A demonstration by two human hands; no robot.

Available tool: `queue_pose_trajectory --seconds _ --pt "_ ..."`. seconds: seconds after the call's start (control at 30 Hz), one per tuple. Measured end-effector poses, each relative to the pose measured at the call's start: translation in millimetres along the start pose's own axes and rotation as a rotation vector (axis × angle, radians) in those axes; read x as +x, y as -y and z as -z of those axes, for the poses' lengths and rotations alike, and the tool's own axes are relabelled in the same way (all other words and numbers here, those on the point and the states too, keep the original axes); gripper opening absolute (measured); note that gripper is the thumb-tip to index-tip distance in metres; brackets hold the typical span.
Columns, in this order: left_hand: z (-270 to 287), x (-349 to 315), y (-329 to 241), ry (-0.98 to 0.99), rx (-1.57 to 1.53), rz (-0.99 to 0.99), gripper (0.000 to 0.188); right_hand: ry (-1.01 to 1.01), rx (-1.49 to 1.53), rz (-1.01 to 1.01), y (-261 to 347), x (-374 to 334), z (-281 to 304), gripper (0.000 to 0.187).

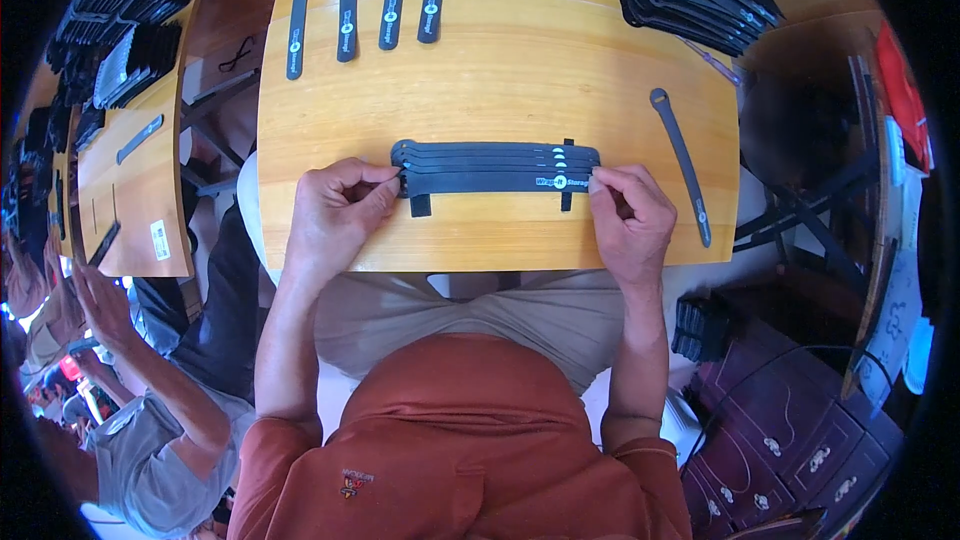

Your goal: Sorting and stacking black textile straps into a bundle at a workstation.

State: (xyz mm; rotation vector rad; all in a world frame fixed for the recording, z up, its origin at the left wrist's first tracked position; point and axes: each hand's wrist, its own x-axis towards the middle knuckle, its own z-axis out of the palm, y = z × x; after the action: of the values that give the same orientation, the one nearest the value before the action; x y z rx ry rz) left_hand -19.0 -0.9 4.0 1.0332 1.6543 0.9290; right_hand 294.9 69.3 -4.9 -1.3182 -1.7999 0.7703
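Both hands pinch a flat bundle of black straps [497, 168] on the wooden desk [500, 70] — left hand [335, 210] at one end, right hand [628, 212] at the other.

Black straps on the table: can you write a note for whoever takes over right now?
Left hand pinches the left end of the stacked black straps; right hand pinches the right end. The stack lies flat across two short black bands on the wooden table. Done: several straps stacked and lined up. Left: four loose straps at the far edge, one single strap to the right.
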Motion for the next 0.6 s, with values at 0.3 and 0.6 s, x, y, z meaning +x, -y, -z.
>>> queue_pose_trajectory --seconds 0.3,0.6 --pt "1.0 0.1 -6.1 0.013 -0.02 0.036 0.011 0.004 -0.032 0.008 2.2 0.1 -0.5 0.009" --pt "0.8 -0.6 -7.7 -0.008 0.061 0.028 0.011 0.005 -0.068 0.028 5.0 0.3 -1.0 0.009"
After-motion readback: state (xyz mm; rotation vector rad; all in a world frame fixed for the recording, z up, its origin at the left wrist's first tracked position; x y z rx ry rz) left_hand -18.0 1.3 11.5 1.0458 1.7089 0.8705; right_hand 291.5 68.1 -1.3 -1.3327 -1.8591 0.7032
